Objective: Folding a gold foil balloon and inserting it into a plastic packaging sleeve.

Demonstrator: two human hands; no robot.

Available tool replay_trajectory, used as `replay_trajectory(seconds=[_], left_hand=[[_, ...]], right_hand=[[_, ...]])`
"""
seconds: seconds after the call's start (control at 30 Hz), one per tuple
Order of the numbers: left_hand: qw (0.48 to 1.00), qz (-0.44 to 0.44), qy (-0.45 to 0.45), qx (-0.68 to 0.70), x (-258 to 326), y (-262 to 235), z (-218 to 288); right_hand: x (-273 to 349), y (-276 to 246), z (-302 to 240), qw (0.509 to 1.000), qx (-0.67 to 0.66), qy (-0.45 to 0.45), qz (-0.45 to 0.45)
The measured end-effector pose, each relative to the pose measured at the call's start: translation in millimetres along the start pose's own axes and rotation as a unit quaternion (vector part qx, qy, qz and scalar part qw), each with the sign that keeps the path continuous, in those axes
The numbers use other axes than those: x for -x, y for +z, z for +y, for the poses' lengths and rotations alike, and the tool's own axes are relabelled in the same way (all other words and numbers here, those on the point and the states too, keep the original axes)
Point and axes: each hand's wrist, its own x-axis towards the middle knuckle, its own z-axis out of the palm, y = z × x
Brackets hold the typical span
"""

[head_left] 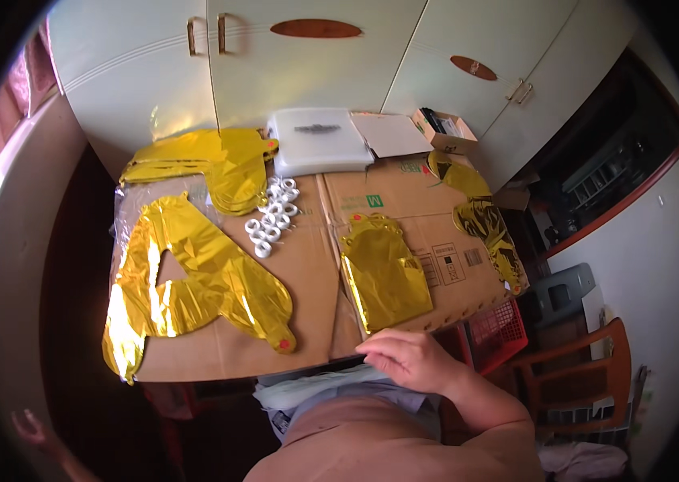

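Note:
Over the table's front edge is my right hand (408, 360), its fingers curled and pressed together. Anything inside them is hidden. Just beyond its fingertips lies a folded gold foil balloon (392, 277), flat on the cardboard (319, 289) and apart from the hand as far as I can see. My left hand (30, 428) is far out at the lower left, away from the table, fingers spread and holding nothing. A large gold foil balloon shaped like the letter A (195, 289) lies uninflated on the table's left part.
Behind it are stacked gold foil balloons (231, 169) and several white ribbon rolls (274, 213). A clear plastic-wrapped stack (319, 145) and a small open box (445, 132) stand along the back. More gold foil (488, 233) lies at right. A wooden chair (580, 377) and red crate (496, 333) are beside the table.

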Motion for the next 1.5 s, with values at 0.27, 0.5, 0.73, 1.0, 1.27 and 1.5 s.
replay_trajectory(seconds=[0.27, 0.5, 0.73, 1.0, 1.27, 1.5], left_hand=[[0.955, -0.174, 0.059, 0.233, 261, 20, 408], [0.742, -0.337, 0.286, 0.503, 293, 42, 633], [0.668, -0.397, 0.407, 0.479, 315, 109, 723], [0.667, -0.416, 0.445, 0.429, 336, 133, 747], [0.651, -0.467, 0.423, 0.422, 344, 141, 747], [0.657, -0.451, 0.446, 0.407, 345, 142, 746]], right_hand=[[60, -80, 85, 0.99, 0.045, 0.126, 0.042], [73, -100, 157, 0.988, 0.021, 0.127, 0.087], [55, -77, 191, 0.978, -0.008, 0.168, 0.124], [39, -83, 204, 0.977, -0.051, 0.193, 0.072], [26, -79, 212, 0.982, -0.029, 0.182, 0.044], [7, -79, 217, 0.979, -0.019, 0.198, 0.033]])
